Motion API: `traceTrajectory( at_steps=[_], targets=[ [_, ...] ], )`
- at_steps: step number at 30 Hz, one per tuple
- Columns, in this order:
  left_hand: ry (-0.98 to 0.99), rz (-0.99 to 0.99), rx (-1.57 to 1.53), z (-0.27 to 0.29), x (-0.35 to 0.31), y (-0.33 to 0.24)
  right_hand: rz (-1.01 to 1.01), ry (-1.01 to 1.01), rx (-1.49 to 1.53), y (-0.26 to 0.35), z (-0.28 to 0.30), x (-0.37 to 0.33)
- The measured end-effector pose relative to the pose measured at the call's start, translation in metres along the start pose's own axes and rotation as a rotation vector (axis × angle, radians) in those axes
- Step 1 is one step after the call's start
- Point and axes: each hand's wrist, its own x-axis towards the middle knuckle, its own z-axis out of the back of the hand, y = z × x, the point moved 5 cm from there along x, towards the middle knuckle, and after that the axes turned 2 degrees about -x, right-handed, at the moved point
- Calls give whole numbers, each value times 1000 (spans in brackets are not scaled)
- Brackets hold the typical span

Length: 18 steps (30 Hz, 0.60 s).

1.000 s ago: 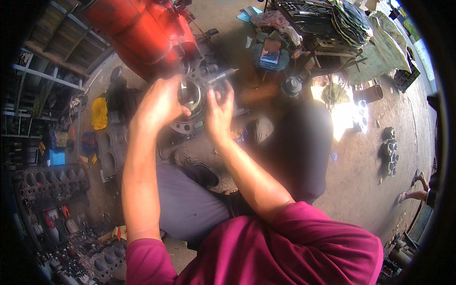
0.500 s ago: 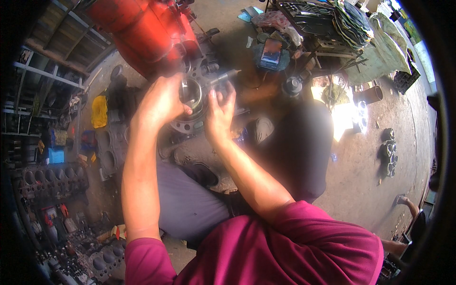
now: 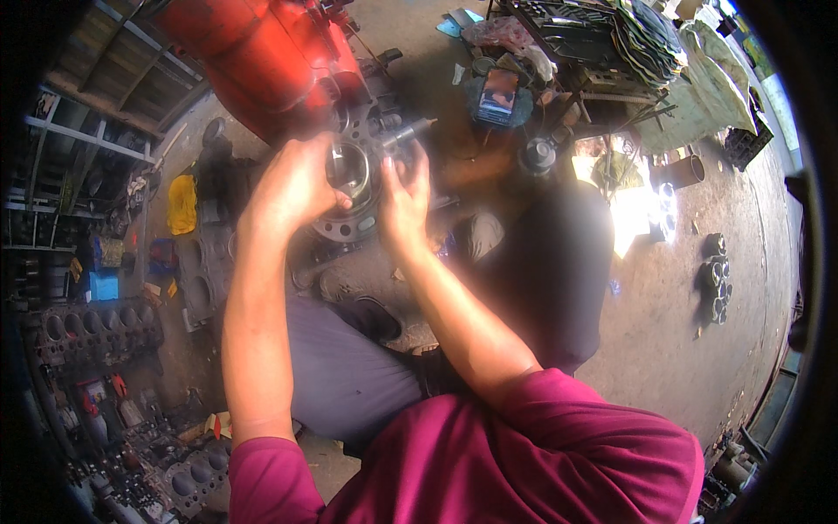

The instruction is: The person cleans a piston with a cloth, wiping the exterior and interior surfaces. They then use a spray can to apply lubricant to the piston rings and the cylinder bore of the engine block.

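Gripping shiny metal: left hand, round ring; right hand, slim cylinder.

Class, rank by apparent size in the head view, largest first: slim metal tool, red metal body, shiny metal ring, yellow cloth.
1. Red metal body
2. Shiny metal ring and yellow cloth: unranked; they look close and the left hand partly hides the ring
3. Slim metal tool

Engine wkshop, multi-bore block at L, metal cyls on conc. floor, tool tray nr top
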Motion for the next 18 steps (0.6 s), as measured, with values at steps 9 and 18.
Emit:
traceTrajectory(
  at_steps=[9,18],
  targets=[
    [-11,8,-10,2,0,-2,27,-43,62,-5,1,-9],
    [-10,11,-12,-2,1,2,-8,-37,49,-5,2,-4]
  ],
)
